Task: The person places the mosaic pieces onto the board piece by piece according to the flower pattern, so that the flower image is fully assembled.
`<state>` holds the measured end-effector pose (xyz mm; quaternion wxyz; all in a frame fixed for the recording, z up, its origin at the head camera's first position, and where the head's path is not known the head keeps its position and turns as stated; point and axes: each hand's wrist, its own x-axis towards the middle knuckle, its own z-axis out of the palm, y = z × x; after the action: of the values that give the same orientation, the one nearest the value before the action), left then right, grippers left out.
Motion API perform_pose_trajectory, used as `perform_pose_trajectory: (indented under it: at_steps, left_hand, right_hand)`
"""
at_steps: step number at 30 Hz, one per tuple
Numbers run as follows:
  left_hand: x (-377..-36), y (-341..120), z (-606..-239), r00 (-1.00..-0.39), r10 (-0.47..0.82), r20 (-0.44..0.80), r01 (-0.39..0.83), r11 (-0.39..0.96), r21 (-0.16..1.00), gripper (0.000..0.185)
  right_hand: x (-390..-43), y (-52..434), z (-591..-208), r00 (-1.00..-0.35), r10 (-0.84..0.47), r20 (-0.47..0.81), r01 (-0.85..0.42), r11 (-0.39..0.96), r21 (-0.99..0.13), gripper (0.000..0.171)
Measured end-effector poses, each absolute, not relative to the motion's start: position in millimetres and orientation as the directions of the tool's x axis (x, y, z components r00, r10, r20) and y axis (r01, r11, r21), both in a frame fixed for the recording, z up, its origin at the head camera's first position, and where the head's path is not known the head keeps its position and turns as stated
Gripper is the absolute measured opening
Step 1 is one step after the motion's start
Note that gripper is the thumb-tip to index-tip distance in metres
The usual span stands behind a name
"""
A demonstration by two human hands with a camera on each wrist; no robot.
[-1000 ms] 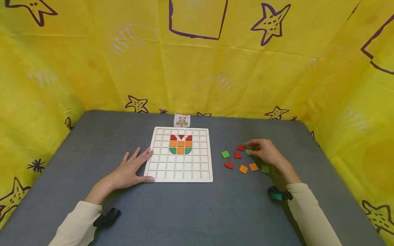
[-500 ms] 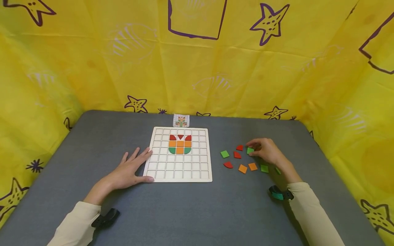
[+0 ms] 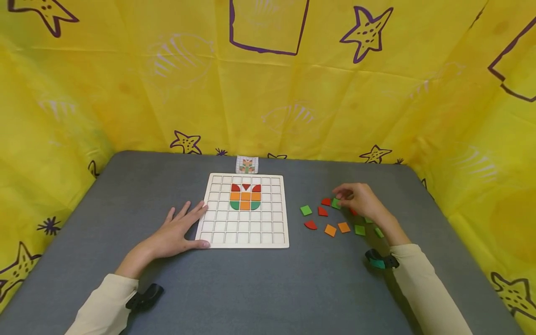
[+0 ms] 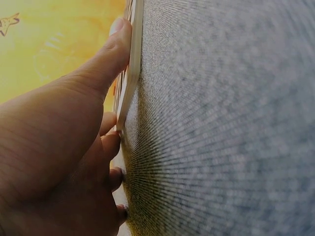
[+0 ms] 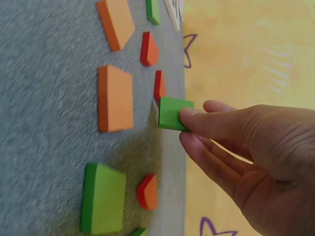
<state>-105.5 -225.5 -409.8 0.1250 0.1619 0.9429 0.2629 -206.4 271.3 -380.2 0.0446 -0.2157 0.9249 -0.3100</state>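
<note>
My right hand [image 3: 361, 201] pinches a green square tile [image 5: 172, 112] between thumb and fingers, lifted above the table at the right. Around it lie loose red, orange and green tiles, among them an orange square [image 3: 344, 227] and a red quarter-round [image 3: 310, 225]. My left hand [image 3: 173, 235] rests with fingers spread at the left edge of a pale wooden grid board [image 3: 243, 238]; its thumb lies on the near left corner. In the board's upper middle sits a pattern of red, orange [image 3: 244, 196] and green tiles.
Behind the board's far edge lies a small pattern card [image 3: 247, 164] with a coloured grid figure. A yellow patterned cloth [image 3: 268, 93] hangs around the back and sides of the grey table [image 3: 251, 288].
My right hand has raised the green tile off the table, uncovering a red and a green tile beneath the hand. The left hand stays on the board.
</note>
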Motion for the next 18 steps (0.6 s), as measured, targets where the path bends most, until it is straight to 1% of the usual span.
perform_pose_trajectory:
  at_steps: [7, 18]
  left_hand:
    - [-106.5, -225.0, -409.8, -0.917, 0.369, -0.154, 0.234, 0.808, 0.540, 0.104]
    - [-106.3, -225.8, -410.3, -0.917, 0.371, -0.148, 0.238, 0.805, 0.544, 0.103]
  right_hand:
    - [-210.7, 254.9, -377.1, -0.876, -0.474, 0.083, -0.426, 0.684, -0.591, 0.028]
    - [-217.1, 220.7, -377.5, -0.844, -0.529, 0.089, -0.467, 0.643, -0.607, 0.025]
